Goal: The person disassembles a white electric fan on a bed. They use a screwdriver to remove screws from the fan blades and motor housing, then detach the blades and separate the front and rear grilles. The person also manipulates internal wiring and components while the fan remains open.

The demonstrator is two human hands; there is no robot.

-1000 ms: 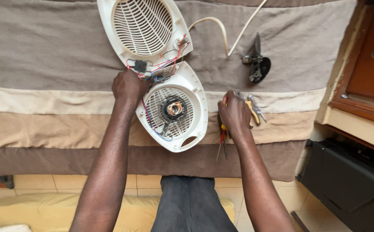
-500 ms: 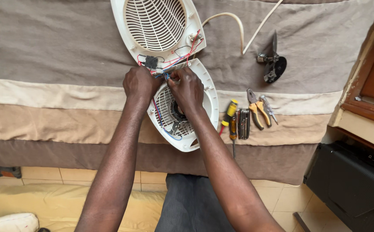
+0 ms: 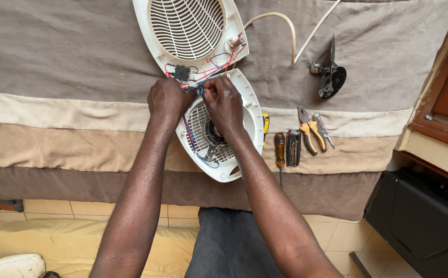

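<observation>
On the striped brown and beige cloth [image 3: 54,118], toward its left half, the left hand [image 3: 167,100] is curled with its fingers closed at the bundle of red, blue and black wires [image 3: 203,77] that runs between the two halves of an opened white fan housing. Just beside it, almost knuckle to knuckle, the right hand [image 3: 226,103] pinches the same wires, lying over the lower housing half [image 3: 249,123], whose grille and dark motor hub show partly under the wrist. The upper housing half [image 3: 188,25], grille facing up, lies touching the lower one at the wired joint, and a cream cable [image 3: 273,20] loops away from it to the right. Further right a yellow-handled screwdriver [image 3: 279,149], a folded multi-tool [image 3: 292,148] and yellow-handled pliers [image 3: 310,135] lie side by side on the cloth, with a dark fan blade [image 3: 331,77] above them. A wooden frame [image 3: 440,113] borders the far right.
</observation>
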